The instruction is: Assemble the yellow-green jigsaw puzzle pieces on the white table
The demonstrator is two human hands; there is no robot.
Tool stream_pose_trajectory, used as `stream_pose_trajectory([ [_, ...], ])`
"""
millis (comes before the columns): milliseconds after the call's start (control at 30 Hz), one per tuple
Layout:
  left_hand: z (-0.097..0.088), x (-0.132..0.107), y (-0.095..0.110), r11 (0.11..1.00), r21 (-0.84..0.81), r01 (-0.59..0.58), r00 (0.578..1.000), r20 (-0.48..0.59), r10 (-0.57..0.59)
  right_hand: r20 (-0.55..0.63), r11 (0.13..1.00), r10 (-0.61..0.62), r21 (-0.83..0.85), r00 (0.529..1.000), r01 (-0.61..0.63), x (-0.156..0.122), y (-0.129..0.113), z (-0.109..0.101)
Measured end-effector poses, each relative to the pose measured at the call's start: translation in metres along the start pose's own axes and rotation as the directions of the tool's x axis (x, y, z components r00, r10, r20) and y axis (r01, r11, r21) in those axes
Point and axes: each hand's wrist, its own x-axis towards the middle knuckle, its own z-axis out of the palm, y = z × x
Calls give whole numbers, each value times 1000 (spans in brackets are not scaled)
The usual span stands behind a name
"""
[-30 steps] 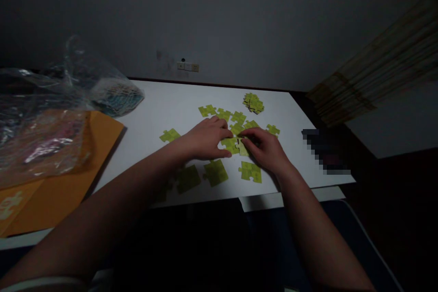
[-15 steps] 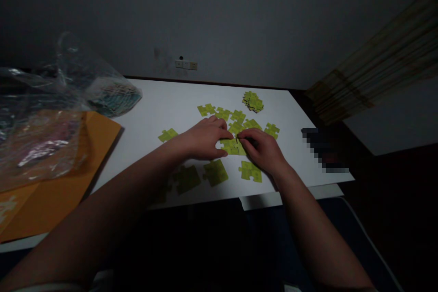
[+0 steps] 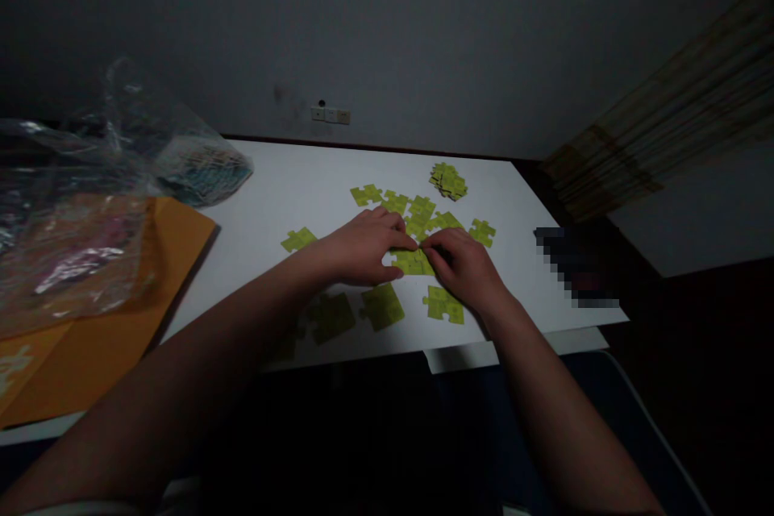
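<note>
Two or more green jigsaw puzzle pieces (image 3: 409, 263) lie joined on the white table, between my hands. My left hand (image 3: 370, 247) rests at their left side, thumb and index finger apart, the index fingertip touching their upper edge. From the right, my right hand (image 3: 464, 262) pinches the edge of a piece with thumb and index finger; its fingers partly cover that piece. Both index fingertips nearly meet. Just beyond them lie more green pieces (image 3: 422, 208), some overlapping. Nearer to me are a loose piece (image 3: 444, 305) and another loose piece (image 3: 383, 306) in my arm's shadow.
A stack of green pieces (image 3: 448, 181) stands at the back of the white table (image 3: 290, 169). On the left are an orange folder (image 3: 181, 234) and clear plastic bags (image 3: 130, 145) with contents. A pixelated dark object (image 3: 565, 262) lies at the right edge. A wall rises behind.
My fingertips have shifted slightly over the joined pieces, and the dark gap at their seam looks narrower. The whole view has moved a little; the other pieces stay in place.
</note>
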Motion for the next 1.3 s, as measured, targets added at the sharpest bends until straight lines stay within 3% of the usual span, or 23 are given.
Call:
stream_pose_trajectory([
  [200, 2, 1, 4, 995, 7, -99, 995, 23, 98, 20, 999, 20, 35, 1000, -21, -1, -1, -4],
  [400, 1, 3, 5, 995, -2, -95, 995, 26, 95, 84, 990, -30, 139, 996, 19, -10, 3, -15],
  [633, -3, 5, 1, 995, -30, -91, 995, 44, 92, 60, 987, -20, 158, 998, 11, -12, 3, -17],
  [767, -4, 4, -4, 994, -57, -93, 995, 23, 94, -93, 994, 66, 92, 993, -57, -12, 3, -23],
  [933, -4, 2, -4, 992, -84, -93, 995, 12, 95, -337, 983, 184, 52, 923, -177, -15, 9, -29],
  [1200, -6, -3, -6, 996, -19, -91, 995, 30, 92, -381, 976, 219, 82, 898, -203, -16, 12, -27],
  [1300, -9, -6, -9, 996, -34, -85, 996, 23, 86, -428, 963, 269, 135, 863, -233, -16, 12, -25],
])
